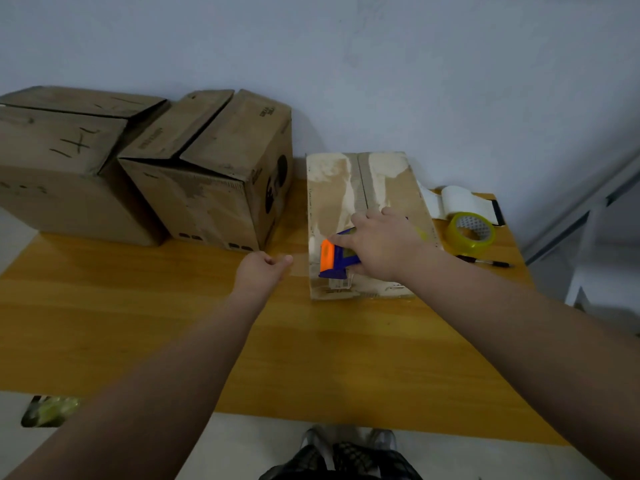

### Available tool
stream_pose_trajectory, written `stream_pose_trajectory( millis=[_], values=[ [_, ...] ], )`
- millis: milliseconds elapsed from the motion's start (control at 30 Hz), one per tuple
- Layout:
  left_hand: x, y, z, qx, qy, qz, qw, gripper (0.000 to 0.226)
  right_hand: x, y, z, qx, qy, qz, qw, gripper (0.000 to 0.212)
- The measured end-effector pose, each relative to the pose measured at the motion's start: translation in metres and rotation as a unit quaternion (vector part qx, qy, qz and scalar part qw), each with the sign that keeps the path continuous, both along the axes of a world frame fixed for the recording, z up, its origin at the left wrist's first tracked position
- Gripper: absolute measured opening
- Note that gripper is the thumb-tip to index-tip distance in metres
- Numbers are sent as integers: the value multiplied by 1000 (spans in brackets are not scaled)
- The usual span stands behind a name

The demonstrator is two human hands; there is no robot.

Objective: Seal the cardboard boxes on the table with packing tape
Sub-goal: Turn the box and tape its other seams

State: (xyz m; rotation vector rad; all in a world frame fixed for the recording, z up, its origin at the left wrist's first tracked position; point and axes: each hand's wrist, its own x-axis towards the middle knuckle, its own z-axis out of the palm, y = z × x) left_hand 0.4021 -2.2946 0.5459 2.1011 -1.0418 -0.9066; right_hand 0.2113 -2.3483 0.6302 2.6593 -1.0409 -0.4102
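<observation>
A flat cardboard box (332,188) lies on the wooden table (173,323) at centre right, its top flaps closed along a middle seam. My right hand (381,244) grips a blue and orange tape dispenser (334,258) that rests on the near part of this box. My left hand (265,268) hovers just left of the box with its fingers curled, holding nothing. Two taller cardboard boxes stand at the back left, the left box (62,168) and the middle box (207,168), both with top flaps loosely folded and slightly raised.
A roll of clear yellowish tape (471,233) sits right of the flat box, with a black pen (488,262) in front of it and a roll of white labels (453,199) behind. A wall stands close behind the table. My shoes (349,445) show below the table's near edge.
</observation>
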Motion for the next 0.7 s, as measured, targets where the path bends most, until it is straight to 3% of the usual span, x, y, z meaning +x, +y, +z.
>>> stream_pose_trajectory(
  millis=[367,700],
  values=[
    [-14,-8,-20,65,22,-21,997,27,3,-4,-1,10,14,-1,1000,67],
    [-14,-10,-19,198,158,-9,967,48,3,-2,-2,12,6,-7,1000,67]
  ],
)
